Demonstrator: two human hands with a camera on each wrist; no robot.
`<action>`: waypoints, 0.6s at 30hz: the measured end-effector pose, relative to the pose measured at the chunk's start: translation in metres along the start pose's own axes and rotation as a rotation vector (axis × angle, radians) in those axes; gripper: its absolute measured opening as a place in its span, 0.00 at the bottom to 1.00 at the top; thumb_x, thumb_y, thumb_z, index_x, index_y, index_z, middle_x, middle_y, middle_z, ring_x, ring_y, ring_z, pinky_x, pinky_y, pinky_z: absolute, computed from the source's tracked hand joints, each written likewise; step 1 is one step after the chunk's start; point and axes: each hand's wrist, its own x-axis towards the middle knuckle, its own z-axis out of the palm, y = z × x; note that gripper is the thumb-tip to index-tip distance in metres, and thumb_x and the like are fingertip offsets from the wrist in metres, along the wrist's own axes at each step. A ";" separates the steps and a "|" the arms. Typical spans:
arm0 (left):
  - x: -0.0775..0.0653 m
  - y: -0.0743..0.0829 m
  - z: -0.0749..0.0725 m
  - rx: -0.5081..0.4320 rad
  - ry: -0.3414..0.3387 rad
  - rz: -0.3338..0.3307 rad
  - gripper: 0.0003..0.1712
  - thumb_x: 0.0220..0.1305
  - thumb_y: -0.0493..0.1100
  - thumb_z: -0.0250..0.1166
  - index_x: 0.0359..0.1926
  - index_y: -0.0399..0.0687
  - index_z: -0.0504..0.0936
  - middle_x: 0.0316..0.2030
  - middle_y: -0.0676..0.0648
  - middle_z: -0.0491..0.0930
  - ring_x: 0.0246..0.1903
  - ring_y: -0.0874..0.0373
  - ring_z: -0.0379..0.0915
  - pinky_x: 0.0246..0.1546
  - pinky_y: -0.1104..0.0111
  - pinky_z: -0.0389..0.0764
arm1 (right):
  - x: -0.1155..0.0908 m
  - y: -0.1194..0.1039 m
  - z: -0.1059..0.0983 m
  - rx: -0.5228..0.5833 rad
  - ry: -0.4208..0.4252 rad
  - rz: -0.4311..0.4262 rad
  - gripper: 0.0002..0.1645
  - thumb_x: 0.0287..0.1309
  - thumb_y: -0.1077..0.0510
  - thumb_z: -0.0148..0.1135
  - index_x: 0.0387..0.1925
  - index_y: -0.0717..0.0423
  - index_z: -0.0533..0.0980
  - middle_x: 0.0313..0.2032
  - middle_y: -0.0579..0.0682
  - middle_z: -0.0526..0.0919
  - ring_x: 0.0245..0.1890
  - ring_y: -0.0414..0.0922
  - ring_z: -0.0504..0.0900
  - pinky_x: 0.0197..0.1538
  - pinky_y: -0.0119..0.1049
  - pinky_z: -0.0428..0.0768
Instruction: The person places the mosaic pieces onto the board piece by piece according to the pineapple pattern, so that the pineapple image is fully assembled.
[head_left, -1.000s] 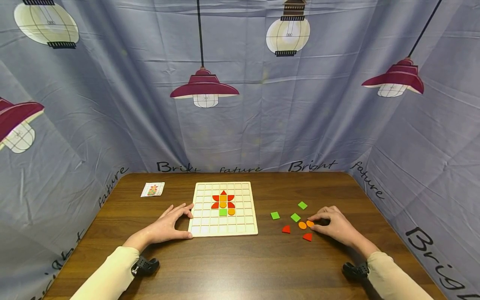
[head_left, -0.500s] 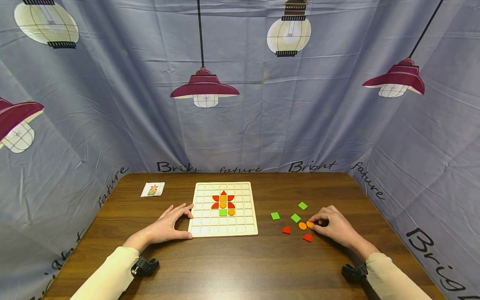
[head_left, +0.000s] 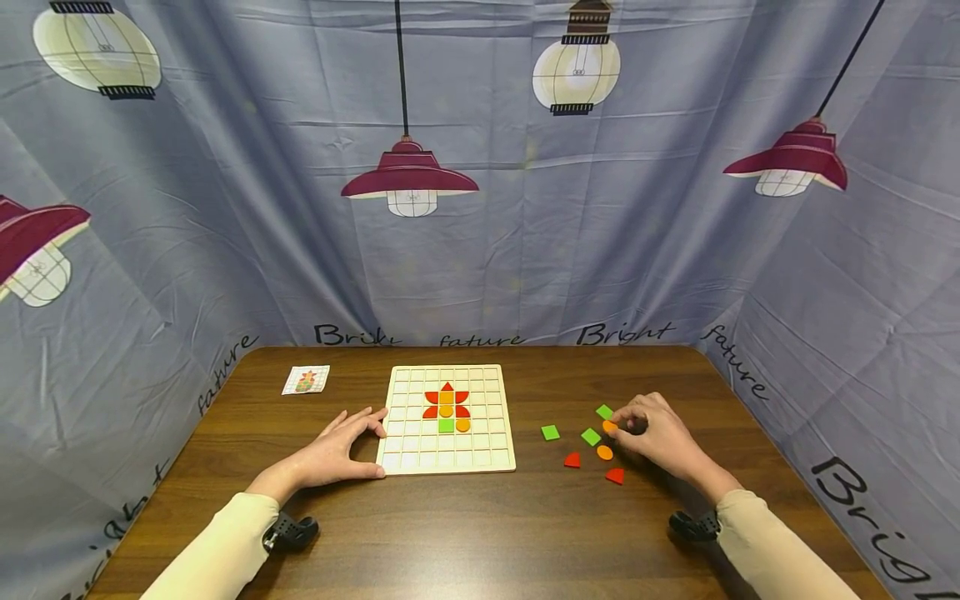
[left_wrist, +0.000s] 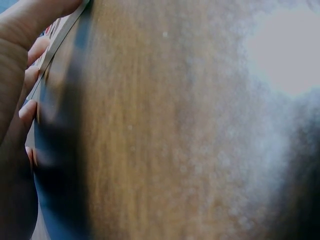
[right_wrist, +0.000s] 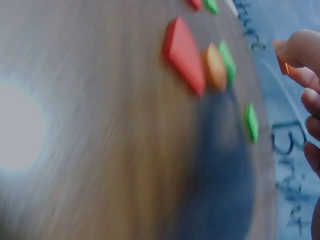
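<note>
My right hand (head_left: pixel 660 433) pinches a small orange round tile (head_left: pixel 609 427) between thumb and fingertips, above the table. In the right wrist view the tile (right_wrist: pixel 281 61) shows edge-on, off the tabletop. My left hand (head_left: pixel 333 450) rests at the left edge of a pale gridded board (head_left: pixel 480 457), its thumb at the near corner and its fingertips along the side. On the board lie red petal-like pieces, a red triangle (head_left: pixel 447 387), an orange square (head_left: pixel 447 397), two orange rounds and a green square (head_left: pixel 446 426).
Around my right hand lie three green squares (head_left: pixel 551 432), an orange round (head_left: pixel 604 452) and two red quarter-round pieces (head_left: pixel 615 476). A small pattern card (head_left: pixel 306 380) lies at the back left of the brown table (head_left: pixel 465 533). Printed curtains (head_left: pixel 480 275) stand behind and beside it.
My right hand has lifted the orange round tile off the table and moved it slightly away from me and to the left. The left hand and board stay where they were.
</note>
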 end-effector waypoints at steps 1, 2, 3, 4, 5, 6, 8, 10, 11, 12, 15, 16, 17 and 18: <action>0.000 0.000 0.000 -0.001 -0.001 -0.004 0.29 0.56 0.60 0.76 0.51 0.54 0.75 0.75 0.40 0.63 0.75 0.34 0.51 0.72 0.35 0.39 | 0.005 -0.004 0.001 0.002 0.000 -0.006 0.08 0.56 0.44 0.77 0.35 0.38 0.85 0.29 0.35 0.74 0.40 0.38 0.66 0.40 0.37 0.68; 0.000 -0.001 0.000 0.000 -0.002 -0.004 0.29 0.56 0.60 0.76 0.51 0.53 0.75 0.75 0.39 0.63 0.75 0.34 0.51 0.72 0.35 0.39 | 0.011 -0.010 0.003 0.006 -0.004 -0.018 0.08 0.57 0.44 0.76 0.35 0.38 0.85 0.30 0.36 0.75 0.41 0.38 0.67 0.40 0.38 0.69; -0.001 -0.001 0.001 0.000 -0.004 -0.009 0.29 0.56 0.61 0.76 0.51 0.53 0.75 0.75 0.40 0.63 0.75 0.34 0.50 0.72 0.36 0.39 | 0.017 -0.016 0.006 0.013 -0.007 -0.031 0.08 0.57 0.44 0.76 0.36 0.38 0.85 0.30 0.36 0.75 0.41 0.39 0.67 0.41 0.38 0.69; -0.001 -0.002 0.001 0.001 -0.008 -0.015 0.30 0.56 0.61 0.76 0.51 0.54 0.75 0.75 0.40 0.63 0.75 0.35 0.50 0.73 0.36 0.39 | 0.024 -0.024 0.009 0.023 -0.011 -0.050 0.08 0.57 0.44 0.76 0.36 0.37 0.85 0.30 0.36 0.75 0.41 0.39 0.68 0.41 0.39 0.69; 0.000 -0.002 0.001 0.002 -0.012 -0.020 0.30 0.56 0.62 0.76 0.51 0.54 0.75 0.75 0.40 0.62 0.76 0.35 0.50 0.73 0.36 0.38 | 0.031 -0.032 0.013 0.036 -0.016 -0.069 0.08 0.57 0.44 0.76 0.36 0.37 0.86 0.30 0.37 0.76 0.41 0.39 0.68 0.41 0.39 0.69; 0.000 -0.002 0.001 -0.001 -0.020 -0.031 0.30 0.56 0.62 0.76 0.51 0.54 0.75 0.76 0.42 0.62 0.76 0.37 0.49 0.74 0.37 0.37 | 0.038 -0.040 0.017 0.049 -0.023 -0.090 0.08 0.57 0.45 0.76 0.36 0.37 0.86 0.30 0.37 0.76 0.41 0.40 0.68 0.41 0.39 0.69; 0.001 -0.002 0.001 0.001 -0.027 -0.038 0.30 0.56 0.62 0.76 0.51 0.55 0.75 0.76 0.42 0.61 0.76 0.38 0.49 0.74 0.37 0.37 | 0.051 -0.057 0.027 0.068 -0.035 -0.135 0.07 0.56 0.46 0.77 0.36 0.38 0.86 0.31 0.36 0.76 0.40 0.39 0.68 0.42 0.39 0.69; 0.002 -0.002 0.001 0.003 -0.032 -0.040 0.30 0.56 0.63 0.76 0.52 0.55 0.75 0.76 0.43 0.61 0.76 0.38 0.49 0.74 0.37 0.37 | 0.063 -0.073 0.038 0.087 -0.048 -0.177 0.08 0.56 0.47 0.77 0.36 0.38 0.86 0.31 0.34 0.76 0.40 0.38 0.68 0.42 0.39 0.69; 0.002 -0.001 0.001 0.004 -0.033 -0.039 0.30 0.57 0.62 0.76 0.52 0.55 0.75 0.76 0.42 0.61 0.76 0.38 0.49 0.74 0.37 0.37 | 0.068 -0.081 0.044 0.093 -0.053 -0.196 0.08 0.55 0.47 0.78 0.36 0.38 0.87 0.31 0.34 0.76 0.40 0.38 0.68 0.43 0.40 0.70; 0.002 -0.001 0.001 0.004 -0.033 -0.039 0.30 0.57 0.62 0.76 0.52 0.55 0.75 0.76 0.42 0.61 0.76 0.38 0.49 0.74 0.37 0.37 | 0.074 -0.088 0.050 0.097 -0.062 -0.213 0.08 0.55 0.48 0.78 0.36 0.39 0.87 0.31 0.33 0.76 0.40 0.38 0.68 0.44 0.40 0.70; 0.002 -0.002 0.002 0.009 -0.031 -0.040 0.30 0.56 0.62 0.76 0.51 0.55 0.75 0.76 0.42 0.61 0.76 0.38 0.49 0.74 0.38 0.37 | 0.087 -0.108 0.068 0.109 -0.098 -0.251 0.09 0.54 0.48 0.77 0.37 0.41 0.87 0.31 0.34 0.76 0.41 0.38 0.68 0.46 0.40 0.69; 0.002 -0.002 0.002 0.010 -0.032 -0.041 0.30 0.56 0.62 0.76 0.51 0.55 0.75 0.76 0.43 0.61 0.76 0.38 0.49 0.74 0.38 0.37 | 0.091 -0.115 0.074 0.107 -0.106 -0.262 0.09 0.54 0.48 0.77 0.37 0.41 0.87 0.30 0.35 0.76 0.41 0.38 0.68 0.46 0.41 0.68; 0.002 -0.003 0.002 0.011 -0.032 -0.042 0.30 0.56 0.62 0.76 0.51 0.55 0.74 0.76 0.43 0.61 0.77 0.38 0.49 0.74 0.38 0.36 | 0.095 -0.121 0.080 0.109 -0.116 -0.263 0.09 0.54 0.48 0.77 0.37 0.42 0.87 0.30 0.35 0.76 0.41 0.39 0.68 0.46 0.41 0.68; 0.002 -0.003 0.002 0.013 -0.031 -0.041 0.30 0.56 0.62 0.76 0.51 0.55 0.74 0.76 0.42 0.61 0.77 0.38 0.49 0.74 0.38 0.36 | 0.097 -0.127 0.086 0.112 -0.125 -0.263 0.09 0.53 0.48 0.77 0.37 0.42 0.88 0.30 0.36 0.77 0.41 0.39 0.68 0.47 0.41 0.67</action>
